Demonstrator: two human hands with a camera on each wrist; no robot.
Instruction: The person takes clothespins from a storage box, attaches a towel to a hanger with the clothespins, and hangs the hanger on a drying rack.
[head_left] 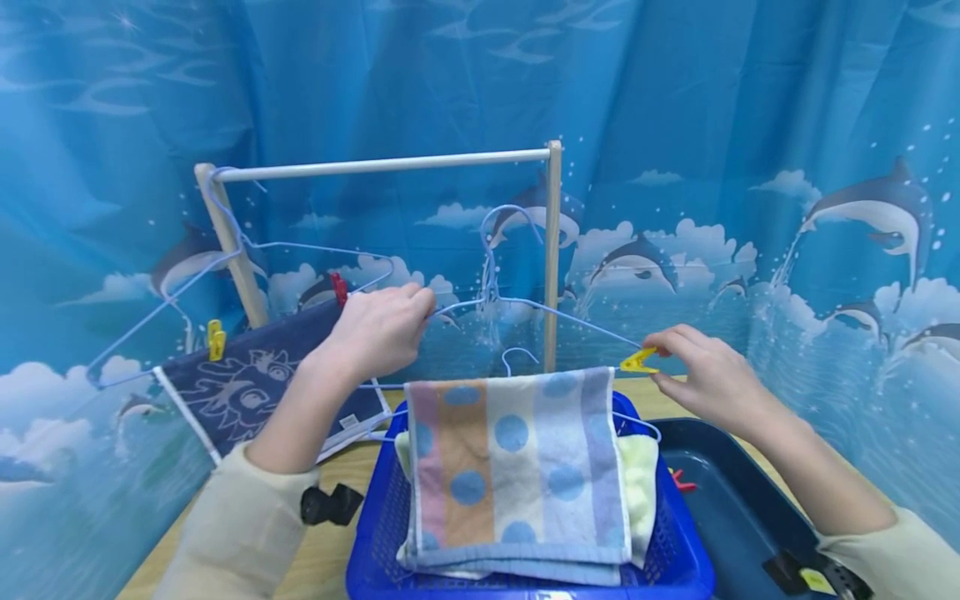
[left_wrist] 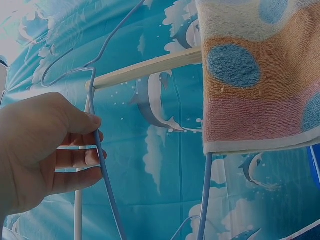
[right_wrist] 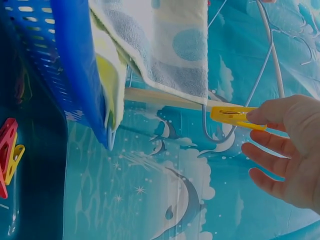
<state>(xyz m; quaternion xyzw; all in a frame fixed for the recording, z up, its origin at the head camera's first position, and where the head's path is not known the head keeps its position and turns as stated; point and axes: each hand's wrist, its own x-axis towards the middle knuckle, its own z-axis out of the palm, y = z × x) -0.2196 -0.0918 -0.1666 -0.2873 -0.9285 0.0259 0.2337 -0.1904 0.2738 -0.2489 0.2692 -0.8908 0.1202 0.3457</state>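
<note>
A blue wire hanger [head_left: 491, 297] carries a striped towel with blue dots [head_left: 512, 467], folded over its bottom bar. My left hand [head_left: 388, 329] pinches the hanger's left slope between thumb and fingers, as the left wrist view shows of the same hand [left_wrist: 55, 150]. A yellow clothespin [right_wrist: 232, 116] is pinched in my right hand [right_wrist: 285, 150]. Its nose lies at the hanger's right corner, just beside the towel's upper right edge. In the head view my right hand [head_left: 701, 379] is out to the right of the towel.
Behind stands a rack [head_left: 382, 164]; a dark cloth [head_left: 255, 375] hangs left on another hanger, with red [head_left: 340, 289] and yellow [head_left: 216, 340] clothespins. A blue basket [head_left: 375, 533] with a pale yellow cloth [head_left: 637, 492] sits below. A dark tray [head_left: 731, 492] holds clothespins [right_wrist: 9, 157].
</note>
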